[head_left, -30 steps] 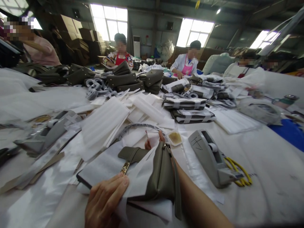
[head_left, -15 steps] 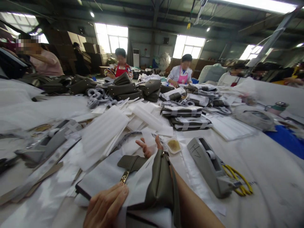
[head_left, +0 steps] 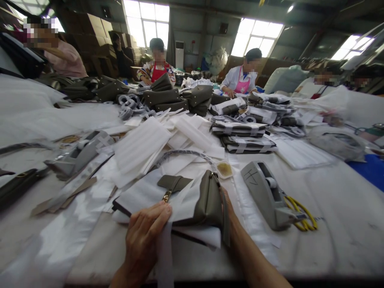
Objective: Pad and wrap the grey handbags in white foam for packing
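An olive-grey handbag (head_left: 207, 202) with a gold clasp (head_left: 167, 195) and a wrapped handle (head_left: 192, 153) lies on the table, partly covered by a white sheet (head_left: 187, 202). At its front edge my left hand (head_left: 150, 228) is closed on the white sheet, fingers together just below the clasp. A white strip (head_left: 165, 256) hangs down beside that hand. My right hand (head_left: 228, 204) is against the handbag's right end, behind a hanging strap (head_left: 225, 220); its fingers are hidden by the bag.
A grey tape dispenser (head_left: 264, 196) with a yellow cord (head_left: 303, 214) stands at right, another tape dispenser (head_left: 84, 150) at left. White foam sheets (head_left: 144, 148), a small dish (head_left: 224, 169) and wrapped bags (head_left: 246, 144) lie beyond. Co-workers sit across the table.
My right hand, earlier raised with fingers spread behind the handbag, has drawn back to its right end. The handbag lies lower and flatter. The view has tilted down.
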The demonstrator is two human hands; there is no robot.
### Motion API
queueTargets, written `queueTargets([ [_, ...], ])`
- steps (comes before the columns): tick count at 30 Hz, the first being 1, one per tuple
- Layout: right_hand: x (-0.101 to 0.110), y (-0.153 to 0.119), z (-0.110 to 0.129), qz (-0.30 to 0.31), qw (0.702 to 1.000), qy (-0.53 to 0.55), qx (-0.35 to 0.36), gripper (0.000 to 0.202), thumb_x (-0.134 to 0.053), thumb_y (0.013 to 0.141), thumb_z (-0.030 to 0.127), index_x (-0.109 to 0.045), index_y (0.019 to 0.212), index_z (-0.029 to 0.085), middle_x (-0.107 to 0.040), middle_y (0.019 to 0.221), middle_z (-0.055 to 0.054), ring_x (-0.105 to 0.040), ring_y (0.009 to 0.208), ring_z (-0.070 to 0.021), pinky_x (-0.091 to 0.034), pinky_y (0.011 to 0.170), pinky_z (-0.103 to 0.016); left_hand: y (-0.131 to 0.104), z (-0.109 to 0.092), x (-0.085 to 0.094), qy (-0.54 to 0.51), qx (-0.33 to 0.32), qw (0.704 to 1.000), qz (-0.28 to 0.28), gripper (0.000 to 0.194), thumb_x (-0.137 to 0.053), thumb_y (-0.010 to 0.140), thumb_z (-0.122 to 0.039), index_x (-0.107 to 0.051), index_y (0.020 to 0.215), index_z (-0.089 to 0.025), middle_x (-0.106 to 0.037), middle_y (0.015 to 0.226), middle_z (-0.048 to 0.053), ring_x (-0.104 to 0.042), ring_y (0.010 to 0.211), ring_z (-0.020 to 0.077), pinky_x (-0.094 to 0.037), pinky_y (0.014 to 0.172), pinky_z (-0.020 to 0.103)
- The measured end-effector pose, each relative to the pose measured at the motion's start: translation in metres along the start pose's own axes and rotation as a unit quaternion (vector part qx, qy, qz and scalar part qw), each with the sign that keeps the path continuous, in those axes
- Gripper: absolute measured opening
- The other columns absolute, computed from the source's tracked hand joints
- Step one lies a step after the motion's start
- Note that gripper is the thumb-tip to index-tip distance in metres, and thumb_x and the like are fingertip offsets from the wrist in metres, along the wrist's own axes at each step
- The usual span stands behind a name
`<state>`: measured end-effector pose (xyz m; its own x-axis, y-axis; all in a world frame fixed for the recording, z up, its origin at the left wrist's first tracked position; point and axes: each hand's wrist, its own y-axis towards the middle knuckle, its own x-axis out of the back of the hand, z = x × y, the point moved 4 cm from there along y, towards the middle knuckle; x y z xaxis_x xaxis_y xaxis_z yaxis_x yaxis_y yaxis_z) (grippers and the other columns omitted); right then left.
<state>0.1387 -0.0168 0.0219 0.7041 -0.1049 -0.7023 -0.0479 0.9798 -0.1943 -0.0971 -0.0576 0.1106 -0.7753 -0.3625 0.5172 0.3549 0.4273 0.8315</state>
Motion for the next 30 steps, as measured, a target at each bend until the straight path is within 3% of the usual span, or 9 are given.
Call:
queueTargets([
  [4,0.011,-0.031,0.013,-0.111,0.985,0.13,-0.015,0.004,-0.071,0.083,0.025,-0.072,0.083,0.021,-0.077,0.079,-0.001,-0.074,0.085,-0.0191,-0.063,0.078,-0.031,-0.001,-0.003,-0.002,0.003,-0.001,1.0,0.007,0.043,-0.045,0.09,0.0,-0.057,0.126,-0.02,-0.073,0.105,0.008,-0.068,0.105,0.0198,-0.047,0.088,0.032],
  [8,0.016,-0.032,0.023,-0.154,0.971,0.183,0.0,0.009,-0.068,0.082,0.012,-0.07,0.086,0.02,-0.076,0.078,0.0,-0.075,0.078,-0.0156,-0.063,0.067,-0.024,0.003,-0.008,0.001,0.008,-0.015,1.0,0.01,0.044,-0.042,0.088,0.003,-0.059,0.122,-0.02,-0.073,0.104,0.008,-0.068,0.104,0.0186,-0.046,0.087,0.031],
  [12,0.014,-0.013,0.035,-0.191,0.976,0.019,0.098,0.038,-0.072,0.073,0.014,-0.065,0.11,0.022,-0.076,0.083,0.002,-0.074,0.081,-0.0185,-0.063,0.072,-0.03,0.002,-0.01,0.006,0.008,-0.042,0.999,0.024,0.048,-0.043,0.086,0.0,-0.056,0.126,-0.022,-0.073,0.104,0.007,-0.068,0.102,0.0183,-0.047,0.086,0.031],
  [15,0.017,-0.011,0.047,-0.219,0.957,-0.115,0.15,0.065,-0.076,0.065,0.017,-0.058,0.127,0.024,-0.075,0.09,0.002,-0.072,0.08,-0.0192,-0.061,0.075,-0.032,-0.002,-0.008,0.01,0.002,-0.051,0.998,0.028,0.051,-0.044,0.086,-0.001,-0.054,0.131,-0.024,-0.074,0.103,0.005,-0.068,0.103,0.0181,-0.047,0.086,0.03],
  [17,0.024,-0.022,0.058,-0.253,0.913,-0.263,0.182,0.07,-0.079,0.061,0.017,-0.06,0.127,0.024,-0.073,0.098,-0.002,-0.069,0.079,-0.02,-0.058,0.078,-0.034,-0.006,-0.006,0.011,-0.008,-0.055,0.998,0.029,0.05,-0.042,0.087,-0.002,-0.055,0.131,-0.024,-0.073,0.103,0.005,-0.068,0.105,0.0186,-0.047,0.087,0.031],
  [20,0.028,-0.046,0.077,-0.274,0.76,-0.536,0.243,0.051,-0.079,0.064,0.027,-0.07,0.115,0.026,-0.068,0.11,-0.007,-0.064,0.076,-0.0211,-0.053,0.085,-0.04,-0.009,-0.003,0.013,-0.023,-0.061,0.997,0.031,0.046,-0.042,0.088,-0.003,-0.057,0.127,-0.022,-0.073,0.103,0.006,-0.067,0.107,0.0187,-0.046,0.088,0.031],
  [22,0.025,-0.053,0.081,-0.237,0.711,-0.614,0.247,0.031,-0.075,0.072,0.033,-0.075,0.102,0.026,-0.068,0.106,-0.007,-0.06,0.07,-0.0201,-0.051,0.086,-0.043,-0.01,0.0,0.013,-0.03,-0.054,0.998,0.031,0.046,-0.042,0.087,-0.002,-0.057,0.125,-0.022,-0.073,0.104,0.006,-0.066,0.108,0.0187,-0.046,0.089,0.032],
  [25,0.016,-0.043,0.081,-0.142,0.735,-0.613,0.253,0.018,-0.071,0.076,0.029,-0.077,0.094,0.027,-0.07,0.106,-0.006,-0.063,0.084,-0.0233,-0.05,0.091,-0.043,-0.01,0.004,0.015,-0.038,-0.041,0.998,0.029,0.048,-0.041,0.086,0.0,-0.058,0.125,-0.023,-0.073,0.104,0.006,-0.066,0.109,0.0183,-0.047,0.091,0.032],
  [30,0.006,0.002,0.082,-0.03,0.807,-0.536,0.246,0.037,-0.078,0.07,0.026,-0.076,0.106,0.028,-0.062,0.135,-0.007,-0.05,0.131,-0.0288,-0.027,0.118,-0.049,-0.014,0.01,0.018,-0.053,-0.041,0.997,0.031,0.047,-0.04,0.087,0.002,-0.06,0.12,-0.023,-0.074,0.102,0.004,-0.067,0.108,0.0163,-0.048,0.089,0.031],
])
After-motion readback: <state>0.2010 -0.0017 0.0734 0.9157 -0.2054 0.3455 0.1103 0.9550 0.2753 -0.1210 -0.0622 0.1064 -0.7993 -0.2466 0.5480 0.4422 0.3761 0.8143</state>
